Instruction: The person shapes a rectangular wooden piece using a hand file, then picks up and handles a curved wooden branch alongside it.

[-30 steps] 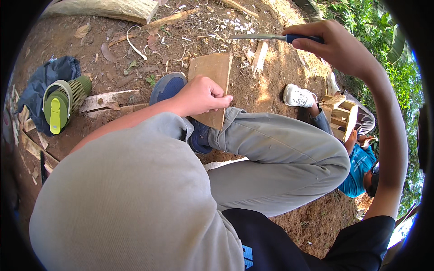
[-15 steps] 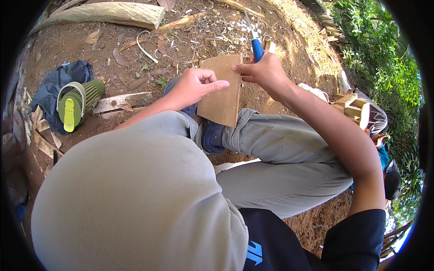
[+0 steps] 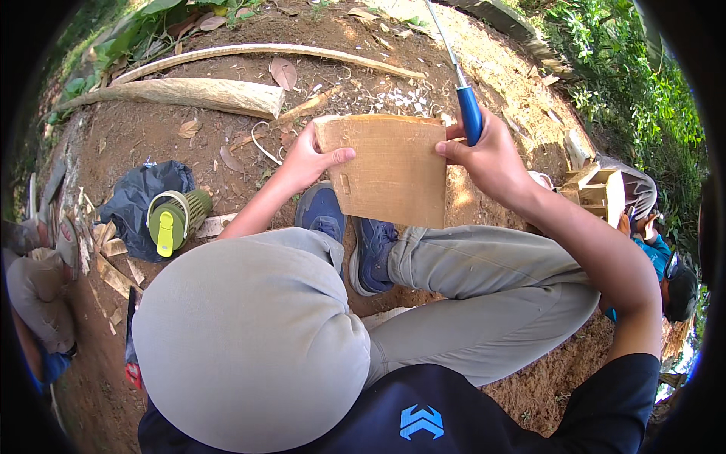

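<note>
A flat, light-brown wooden board faces me upright above my shoes, its top edge slightly curved. My left hand grips its left edge, thumb lying on the face and the other fingers hidden behind. At the opposite edge, my right hand pinches the board between thumb and fingers. That same hand also holds a blue-handled tool with a long, narrow metal blade pointing up and away; its exact kind is unclear. A small notch or slot shows near the board's lower left side.
A thick peeled log and a long curved strip lie ahead. To the left are a green bottle and a black plastic bag. One person is at far left, another at far right beside a wooden frame.
My left hand has taken hold of the board's left edge. The board has turned its broad face toward me. The blue-handled tool has shifted right with my right hand.
</note>
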Tool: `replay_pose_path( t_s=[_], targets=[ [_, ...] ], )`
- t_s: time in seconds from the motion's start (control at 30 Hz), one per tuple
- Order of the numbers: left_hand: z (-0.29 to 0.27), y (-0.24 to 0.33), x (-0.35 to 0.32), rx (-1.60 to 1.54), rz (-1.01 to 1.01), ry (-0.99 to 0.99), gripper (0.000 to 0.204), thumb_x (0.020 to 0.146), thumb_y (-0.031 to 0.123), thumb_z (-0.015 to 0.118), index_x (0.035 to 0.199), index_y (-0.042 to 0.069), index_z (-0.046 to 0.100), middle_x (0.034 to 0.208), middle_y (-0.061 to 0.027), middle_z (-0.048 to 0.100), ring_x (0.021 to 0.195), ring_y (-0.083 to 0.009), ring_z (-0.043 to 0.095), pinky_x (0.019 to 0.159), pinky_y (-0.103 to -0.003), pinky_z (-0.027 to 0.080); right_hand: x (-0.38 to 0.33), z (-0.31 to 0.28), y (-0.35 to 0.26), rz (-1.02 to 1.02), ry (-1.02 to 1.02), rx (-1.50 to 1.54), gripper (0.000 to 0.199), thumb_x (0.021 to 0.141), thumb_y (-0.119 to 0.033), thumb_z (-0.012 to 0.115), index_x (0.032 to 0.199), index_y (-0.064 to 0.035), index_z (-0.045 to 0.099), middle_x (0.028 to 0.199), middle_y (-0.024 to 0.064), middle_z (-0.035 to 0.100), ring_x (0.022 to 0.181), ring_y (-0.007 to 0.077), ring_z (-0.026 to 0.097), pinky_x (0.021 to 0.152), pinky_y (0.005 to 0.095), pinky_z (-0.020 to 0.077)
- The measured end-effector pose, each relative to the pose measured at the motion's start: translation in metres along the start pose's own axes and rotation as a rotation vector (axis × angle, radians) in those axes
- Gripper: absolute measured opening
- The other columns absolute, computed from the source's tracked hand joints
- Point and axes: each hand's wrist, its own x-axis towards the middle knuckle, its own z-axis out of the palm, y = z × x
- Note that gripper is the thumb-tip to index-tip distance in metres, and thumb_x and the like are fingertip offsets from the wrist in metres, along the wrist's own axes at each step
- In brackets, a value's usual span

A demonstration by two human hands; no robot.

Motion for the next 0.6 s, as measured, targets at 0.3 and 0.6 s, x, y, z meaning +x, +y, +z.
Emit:
replay_pose_path(
  t_s=[0.3,0.6],
  targets=[
    [0.022,0.036,-0.024,0.146,-0.002,-0.029,0.039,0.094,0.023,0.076,0.122,-0.002,0.068,0.112,-0.0112,0.075,0.101,-0.0171,0.070,0.091,-0.034,0.055,0.071,-0.037,0.037,0.092,-0.247,-0.304,0.034,0.098,-0.026,0.071,0.105,0.0021,0.053,0.096,0.0142,0.065,0.087,0.0195,0.073,0.079,0.0326,0.0622],
    [0.003,-0.034,-0.063,-0.127,-0.408,0.290,0.039,0.097,0.019,0.070,0.126,-0.006,0.063,0.111,-0.0146,0.074,0.094,-0.0201,0.074,0.076,-0.034,0.060,0.038,-0.026,0.115,-0.089,-0.355,-0.663,0.046,0.104,-0.044,0.052,0.120,-0.0023,0.063,0.092,0.0231,0.070,0.090,0.0400,0.068,0.081,0.0505,0.0504]
  ],
)
